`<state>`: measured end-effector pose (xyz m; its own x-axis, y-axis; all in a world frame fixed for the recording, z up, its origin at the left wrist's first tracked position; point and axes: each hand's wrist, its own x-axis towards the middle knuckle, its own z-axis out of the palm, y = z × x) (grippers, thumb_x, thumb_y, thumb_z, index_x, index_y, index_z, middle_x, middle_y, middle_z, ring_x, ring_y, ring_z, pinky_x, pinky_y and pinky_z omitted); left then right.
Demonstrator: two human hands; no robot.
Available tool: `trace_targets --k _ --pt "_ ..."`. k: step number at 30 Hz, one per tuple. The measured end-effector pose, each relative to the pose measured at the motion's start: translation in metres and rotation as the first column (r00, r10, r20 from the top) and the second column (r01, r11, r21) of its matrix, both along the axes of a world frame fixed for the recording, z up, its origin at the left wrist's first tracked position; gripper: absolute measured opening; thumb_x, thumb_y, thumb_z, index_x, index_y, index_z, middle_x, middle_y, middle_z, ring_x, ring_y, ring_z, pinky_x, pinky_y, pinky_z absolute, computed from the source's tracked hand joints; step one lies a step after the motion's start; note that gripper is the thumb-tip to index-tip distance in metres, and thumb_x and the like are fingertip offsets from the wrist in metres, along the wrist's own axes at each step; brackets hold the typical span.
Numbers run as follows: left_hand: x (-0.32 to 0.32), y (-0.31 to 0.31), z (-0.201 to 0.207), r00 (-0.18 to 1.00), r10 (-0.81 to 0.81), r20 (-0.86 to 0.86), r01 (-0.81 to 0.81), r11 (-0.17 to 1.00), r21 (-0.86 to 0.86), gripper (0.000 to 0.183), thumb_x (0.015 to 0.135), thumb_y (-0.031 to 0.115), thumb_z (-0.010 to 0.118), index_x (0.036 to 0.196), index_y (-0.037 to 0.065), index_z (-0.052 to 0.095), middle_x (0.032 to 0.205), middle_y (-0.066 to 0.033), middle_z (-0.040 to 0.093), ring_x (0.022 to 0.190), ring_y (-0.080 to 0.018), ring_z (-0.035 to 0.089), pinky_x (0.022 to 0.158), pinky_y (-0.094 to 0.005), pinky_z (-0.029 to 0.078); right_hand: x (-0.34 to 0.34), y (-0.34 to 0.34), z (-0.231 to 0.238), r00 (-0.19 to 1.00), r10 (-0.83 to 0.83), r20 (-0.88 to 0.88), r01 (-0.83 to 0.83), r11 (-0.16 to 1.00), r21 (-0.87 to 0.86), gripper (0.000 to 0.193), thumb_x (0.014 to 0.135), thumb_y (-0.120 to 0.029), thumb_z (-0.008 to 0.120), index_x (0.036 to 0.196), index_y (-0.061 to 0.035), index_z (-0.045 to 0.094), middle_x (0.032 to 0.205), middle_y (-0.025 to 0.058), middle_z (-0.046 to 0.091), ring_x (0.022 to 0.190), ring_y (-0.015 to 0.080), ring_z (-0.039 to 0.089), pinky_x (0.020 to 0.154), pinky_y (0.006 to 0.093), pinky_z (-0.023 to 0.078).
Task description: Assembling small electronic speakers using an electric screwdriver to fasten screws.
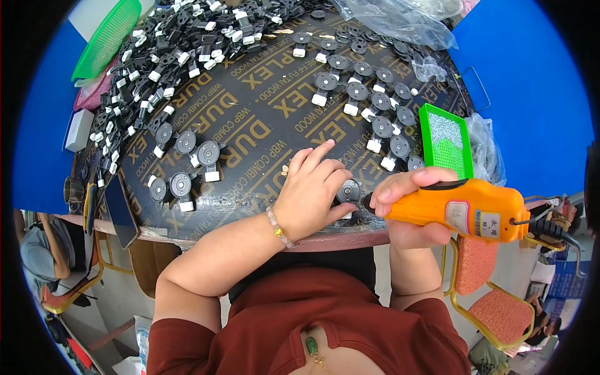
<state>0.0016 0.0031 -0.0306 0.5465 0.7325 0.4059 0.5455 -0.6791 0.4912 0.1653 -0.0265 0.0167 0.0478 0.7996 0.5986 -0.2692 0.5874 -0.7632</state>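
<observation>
A: Quick, what's in hand?

B: One orange power driver [484, 209], near side of the green tray [427, 137]. Right hand [409, 206], grip clenched round it.

A: Left hand [312, 190]?

B: Left of the tray, nearer the person, fingers spread. Thumb and forefinger by one round black part [349, 190]; can't tell if that grip pinches it. Driver's nose points at the part; bit contact unclear.

A: Where's that part?

B: On the bench [240, 178], near edge, left of the tray and nearer the person.

A: Other round ones?

B: Five in a left group [208, 154], well left of the tray. At least twelve in a right group [357, 92], just left of the tray and beyond; the far ones overlap too much to count.

A: Rest?

B: One heap of black pieces with white ends [187, 44], far left of the tray, uncountable. One phone [120, 209] and one white box [79, 130], also far left.

A: In the way?

B: Clear plastic bag [489, 153] crowding the tray's right side; driver across its near side.
</observation>
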Motion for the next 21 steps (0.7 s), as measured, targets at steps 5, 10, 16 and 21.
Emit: trace_targets --k 5,10,16,21 --pt "0.001 0.000 0.000 1.000 0.000 0.017 0.000 1.000 -0.011 0.043 0.064 0.021 0.077 0.103 0.011 0.061 0.107 -0.0055 0.058 0.126 -0.0310 0.041 0.101 -0.0483 0.028 -0.003 -0.001 0.006 0.996 0.019 0.091 -0.011 0.996 -0.093 0.072 0.074 -0.069 0.056 0.103 -0.0048 0.043 0.074 0.0125 0.061 0.054 0.0174 0.057 0.053 0.0300 0.051" --pt "0.002 0.001 0.000 1.000 -0.008 -0.002 0.008 1.000 0.008 0.043 0.065 0.028 0.078 0.101 0.009 0.063 0.102 -0.0073 0.060 0.123 -0.0304 0.043 0.101 -0.0462 0.029 -0.006 0.005 0.003 0.993 0.092 0.074 -0.079 0.985 -0.156 0.070 0.070 -0.067 0.063 0.097 -0.0045 0.045 0.072 0.0130 0.061 0.055 0.0176 0.059 0.050 0.0257 0.050" --pt "0.000 -0.002 0.003 1.000 0.010 -0.019 -0.010 1.000 0.007 0.043 0.066 0.030 0.077 0.100 0.008 0.063 0.097 -0.0076 0.060 0.119 -0.0260 0.048 0.101 -0.0472 0.029 -0.006 0.009 0.001 0.996 0.083 0.041 -0.074 0.981 -0.182 0.072 0.071 -0.069 0.061 0.099 -0.0046 0.044 0.073 0.0135 0.061 0.054 0.0177 0.058 0.052 0.0283 0.050" --pt "-0.024 -0.004 0.025 0.955 0.165 -0.246 -0.150 0.986 0.080 0.046 0.067 0.029 0.076 0.107 0.012 0.061 0.096 -0.0056 0.062 0.123 -0.0272 0.045 0.106 -0.0565 0.019 0.009 0.011 0.005 0.992 0.033 -0.122 -0.032 0.999 0.011 0.078 0.076 -0.070 0.056 0.113 -0.0028 0.043 0.076 0.0149 0.062 0.051 0.0186 0.056 0.049 0.0300 0.048"
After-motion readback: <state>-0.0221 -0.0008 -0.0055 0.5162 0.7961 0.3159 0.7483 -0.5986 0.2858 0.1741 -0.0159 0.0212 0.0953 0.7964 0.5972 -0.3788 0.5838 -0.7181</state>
